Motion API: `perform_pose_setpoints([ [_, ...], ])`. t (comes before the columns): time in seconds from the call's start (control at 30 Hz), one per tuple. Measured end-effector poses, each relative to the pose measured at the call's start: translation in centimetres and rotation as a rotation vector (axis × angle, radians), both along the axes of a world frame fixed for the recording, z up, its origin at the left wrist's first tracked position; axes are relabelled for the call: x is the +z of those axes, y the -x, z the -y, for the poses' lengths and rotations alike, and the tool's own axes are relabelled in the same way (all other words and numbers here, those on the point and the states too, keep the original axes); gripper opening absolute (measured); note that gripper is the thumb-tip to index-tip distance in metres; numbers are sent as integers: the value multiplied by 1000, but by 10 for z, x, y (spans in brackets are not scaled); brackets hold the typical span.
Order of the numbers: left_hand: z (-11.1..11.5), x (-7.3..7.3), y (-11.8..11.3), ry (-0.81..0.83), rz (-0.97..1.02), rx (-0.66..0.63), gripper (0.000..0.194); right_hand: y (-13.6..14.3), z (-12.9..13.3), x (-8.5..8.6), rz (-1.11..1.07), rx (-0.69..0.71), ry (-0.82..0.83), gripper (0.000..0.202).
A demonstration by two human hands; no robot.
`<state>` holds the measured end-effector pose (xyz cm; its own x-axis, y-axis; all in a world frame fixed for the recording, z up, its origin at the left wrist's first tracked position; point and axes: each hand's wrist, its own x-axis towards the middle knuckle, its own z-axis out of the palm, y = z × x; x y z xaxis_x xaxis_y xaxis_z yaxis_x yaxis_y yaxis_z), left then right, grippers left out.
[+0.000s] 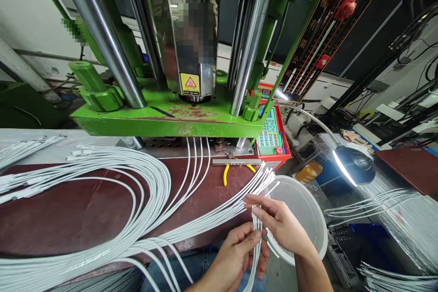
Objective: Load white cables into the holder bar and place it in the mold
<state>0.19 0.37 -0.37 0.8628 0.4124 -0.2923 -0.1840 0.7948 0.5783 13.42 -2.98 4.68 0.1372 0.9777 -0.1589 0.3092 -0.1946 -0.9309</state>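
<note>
Between both hands, just beyond my lap, a few white cables (257, 224) are held upright side by side. My left hand (241, 248) is closed round them lower down, thumb pressed on top. Higher up, my right hand (277, 221) pinches the same cables near their tips between thumb and fingers. Part of the tips is hidden behind the fingers. Right behind the hands lie the cut ends of a thick bundle of white cables (205, 221) that runs leftward over the brown tabletop (85, 210).
A green press (171, 123) with steel columns stands ahead, several cables leading under it. Yellow-handled pliers (226, 175) and a steel bar (236, 162) lie before it. A white bucket (320, 223) stands right, with a lit lamp (356, 164) and red control panel (285, 143) beyond.
</note>
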Motion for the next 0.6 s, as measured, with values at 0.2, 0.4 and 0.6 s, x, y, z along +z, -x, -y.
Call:
perform_pose_setpoints([
  [0.2,-3,-21,16,-52,-35,27,37,-8,-29,2,288,26,-150,29],
  [0.4,-11,-17,32,-91,-115,153,38,-34,-112,-19,939,50,-372,26],
  [0.6,-12,3,32,-137,-164,211,33,-36,-133,-34,990,128,-344,12],
])
